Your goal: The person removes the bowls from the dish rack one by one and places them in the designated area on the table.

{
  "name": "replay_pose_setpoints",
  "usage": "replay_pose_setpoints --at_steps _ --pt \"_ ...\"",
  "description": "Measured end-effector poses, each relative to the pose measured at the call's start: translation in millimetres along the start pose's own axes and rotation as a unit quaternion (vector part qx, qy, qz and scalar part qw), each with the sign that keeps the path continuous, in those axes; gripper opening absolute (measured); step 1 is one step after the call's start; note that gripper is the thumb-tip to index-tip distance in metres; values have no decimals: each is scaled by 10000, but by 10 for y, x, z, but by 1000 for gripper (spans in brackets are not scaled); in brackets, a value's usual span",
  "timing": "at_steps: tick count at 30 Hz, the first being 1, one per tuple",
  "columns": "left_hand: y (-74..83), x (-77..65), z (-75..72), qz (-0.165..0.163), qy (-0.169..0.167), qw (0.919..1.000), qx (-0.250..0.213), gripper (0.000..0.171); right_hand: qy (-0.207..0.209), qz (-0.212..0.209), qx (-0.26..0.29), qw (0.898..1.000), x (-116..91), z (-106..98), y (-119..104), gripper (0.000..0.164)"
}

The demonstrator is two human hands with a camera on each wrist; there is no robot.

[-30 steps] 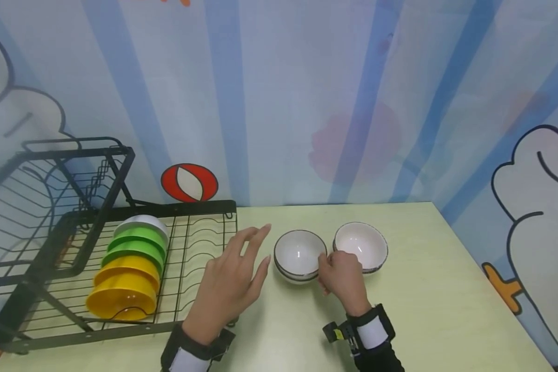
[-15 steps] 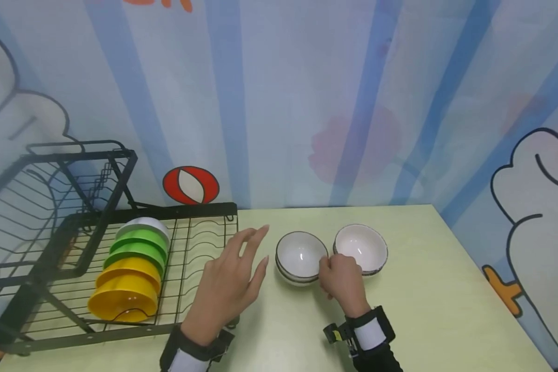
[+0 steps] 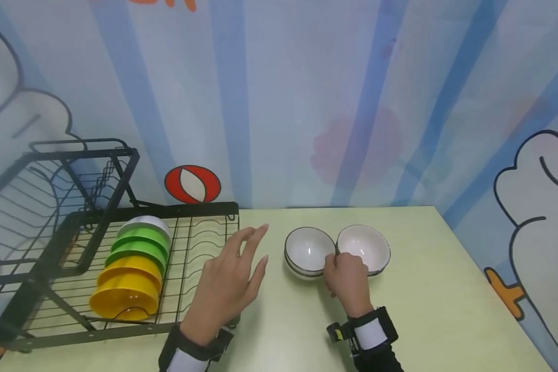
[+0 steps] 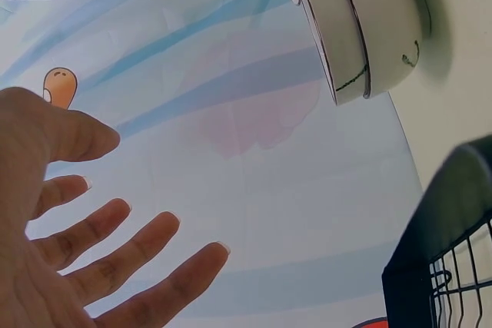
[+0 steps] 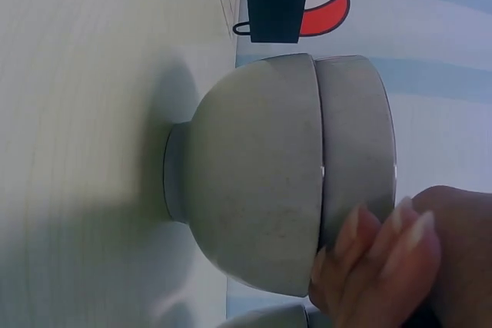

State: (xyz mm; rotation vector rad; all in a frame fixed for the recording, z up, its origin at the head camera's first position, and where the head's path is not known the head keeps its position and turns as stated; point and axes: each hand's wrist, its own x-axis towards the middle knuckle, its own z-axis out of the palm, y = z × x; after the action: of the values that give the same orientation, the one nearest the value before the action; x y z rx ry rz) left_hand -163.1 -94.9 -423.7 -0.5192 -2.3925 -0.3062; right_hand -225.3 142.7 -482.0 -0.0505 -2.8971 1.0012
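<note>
Two nested white bowls [image 3: 309,248] with dark rims stand upright on the pale table. My right hand [image 3: 347,284] pinches their near right rim, its fingers curled. In the right wrist view, the fingertips [image 5: 411,247] lie against the upper bowl [image 5: 357,124], which sits inside the lower one [image 5: 257,167]. Close by on the right is another stack of white bowls [image 3: 362,245], partly behind the right hand. My left hand [image 3: 230,279] hovers left of the nested bowls, fingers spread and holding nothing; the left wrist view shows a gap between it and them.
A black wire dish rack [image 3: 186,209] fills the table's left side. Yellow bowls [image 3: 123,297], green bowls [image 3: 141,237] and a white bowl [image 3: 144,222] lean in a row inside it. A printed backdrop [image 3: 283,103] hangs behind the table [image 3: 446,299].
The nested white bowls have shifted slightly right with my right hand, closer to the other white stack. My left hand has stayed nearly still.
</note>
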Motion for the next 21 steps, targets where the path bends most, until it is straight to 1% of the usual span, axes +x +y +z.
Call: replay_pose_setpoints --at_steps 7,11,14,18,21 --pt "-41 27 -52 -47 -24 10000 39 60 -5 74 -23 10000 53 -48 8 52" --pt "-66 12 -70 -37 3 10000 34 59 -87 117 -93 9999 45 -77 32 54" --pt "-98 5 -90 -100 -7 9999 120 57 -180 88 -203 9996 41 -99 38 58" --pt "-183 -5 -129 -334 -169 9988 305 50 -336 128 -334 9988 19 -165 4 67" --pt "-305 -38 -194 -670 -364 9965 340 45 -431 136 -275 9986 -33 -261 -50 73"
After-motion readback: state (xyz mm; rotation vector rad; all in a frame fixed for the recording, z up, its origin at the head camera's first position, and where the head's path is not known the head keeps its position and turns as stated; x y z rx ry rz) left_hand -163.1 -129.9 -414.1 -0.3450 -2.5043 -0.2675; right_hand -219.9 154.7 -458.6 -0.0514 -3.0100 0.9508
